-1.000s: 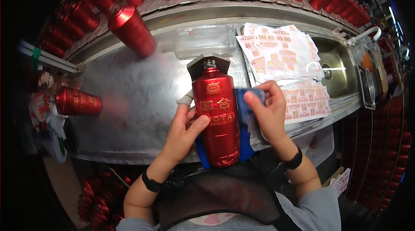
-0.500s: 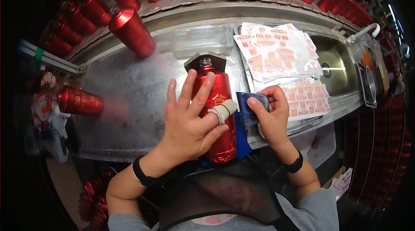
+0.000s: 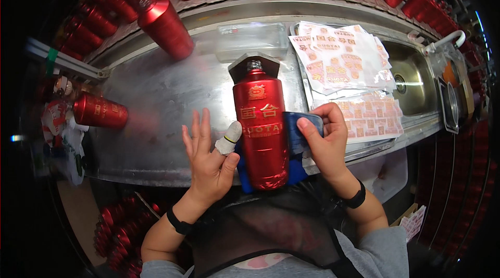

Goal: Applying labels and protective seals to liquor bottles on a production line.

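Observation:
A tall red bottle (image 3: 260, 127) with gold markings lies flat on a blue pad (image 3: 295, 168) on the steel bench, its dark cap end pointing away from me. My left hand (image 3: 208, 161) rests open just left of the bottle, a white-taped index finger touching its side. My right hand (image 3: 325, 140) grips a dark blue flat pad (image 3: 301, 128) pressed against the bottle's right side.
Sheets of red-and-white labels (image 3: 341, 59) lie right of the bottle, beside a small steel sink (image 3: 411, 77). A clear plastic tray (image 3: 250, 38) sits behind. Red bottles (image 3: 166, 25) stand along the conveyor at the back; one lies at the left (image 3: 99, 111).
My left hand has come off the top of the bottle and moved down to its left side. The right hand stays with the blue pad at the bottle's right.

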The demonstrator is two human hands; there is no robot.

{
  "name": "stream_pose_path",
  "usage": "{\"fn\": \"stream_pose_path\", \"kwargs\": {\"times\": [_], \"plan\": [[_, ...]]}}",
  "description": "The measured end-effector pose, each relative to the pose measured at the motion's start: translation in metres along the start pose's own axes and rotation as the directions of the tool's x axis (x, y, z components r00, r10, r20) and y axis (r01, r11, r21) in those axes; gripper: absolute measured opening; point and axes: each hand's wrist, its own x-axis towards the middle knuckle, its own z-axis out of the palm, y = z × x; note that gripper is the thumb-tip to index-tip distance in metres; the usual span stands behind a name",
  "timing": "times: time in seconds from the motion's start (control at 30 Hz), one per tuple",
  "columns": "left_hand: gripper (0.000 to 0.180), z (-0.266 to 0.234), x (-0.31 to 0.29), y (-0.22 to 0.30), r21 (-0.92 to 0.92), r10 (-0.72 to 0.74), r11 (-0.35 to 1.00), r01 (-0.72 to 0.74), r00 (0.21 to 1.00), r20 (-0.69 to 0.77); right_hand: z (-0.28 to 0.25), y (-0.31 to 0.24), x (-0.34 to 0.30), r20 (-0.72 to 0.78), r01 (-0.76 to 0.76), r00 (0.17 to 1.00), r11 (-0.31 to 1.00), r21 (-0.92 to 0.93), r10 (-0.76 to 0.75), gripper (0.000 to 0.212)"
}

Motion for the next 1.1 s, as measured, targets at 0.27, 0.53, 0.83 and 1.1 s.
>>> {"fn": "stream_pose_path", "kwargs": {"times": [0.27,0.53,0.83,1.1], "plan": [[0.049,-0.008,0.027,0.015,0.040,0.193,0.981,-0.192,0.981,-0.014,0.012,-0.008,-0.004,0.024,0.059,0.998,0.997,-0.058,-0.058,0.023],[0.041,-0.015,0.084,-0.001,0.136,0.256,0.958,-0.252,0.967,-0.009,0.011,-0.013,-0.006,0.039,0.000,0.999,0.994,-0.110,0.004,0.024],[0.037,-0.002,0.068,-0.003,-0.066,0.127,0.989,-0.132,0.990,-0.068,0.010,-0.009,0.000,0.051,0.026,0.998,0.995,-0.093,-0.021,0.023],[0.046,-0.001,0.064,-0.006,-0.058,0.096,0.993,-0.098,0.994,-0.043,0.007,-0.009,-0.001,0.067,0.011,0.998,0.996,-0.092,-0.005,0.023]]}}
